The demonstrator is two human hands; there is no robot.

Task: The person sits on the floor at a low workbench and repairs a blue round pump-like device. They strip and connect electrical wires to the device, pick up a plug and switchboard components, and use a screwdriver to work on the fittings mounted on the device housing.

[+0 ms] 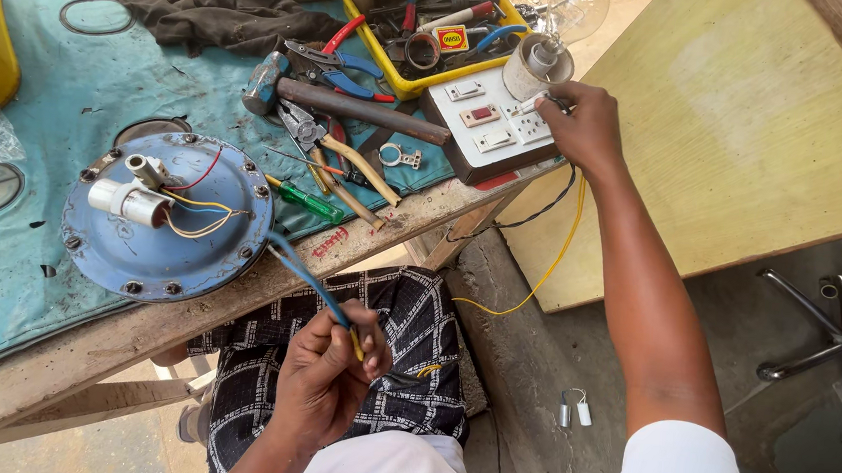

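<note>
Head view, places given rel. to the round blue motor housing [167, 217], which lies flat on the teal cloth [63, 123] over the wooden bench [88, 342].

L hand [328, 368] is below-right of the housing, off the bench edge, over the lap w/ checked fabric [414, 335]. Fingers clenched, pinching a blue wire [305, 276] & a yellow wire end [357, 344]; the blue wire runs up-left from the fist to the housing rim. On the housing: a white capacitor [127, 202] w/ red, yellow & blue leads curling beside it.

R hand [582, 124] is far right & up from the housing, at the right edge of a white switch/socket board [493, 123]. Fingertips pinched on a small white plug-like piece at the board's socket; exact grip hard to tell. A yellow wire [558, 256] & a black one hang from under that hand down past the bench edge. A clear bulb in a white holder [542, 57] stands on the board just above the hand.

Betw. housing & board: green-handled screwdriver [307, 200] just right of the housing, pliers [329, 62], a hammer [351, 103]. Further up-right a yellow tray [407, 85] w/ tools. Dark rag [215, 0] above the housing. Chair base [833, 344] on the floor far right.
</note>
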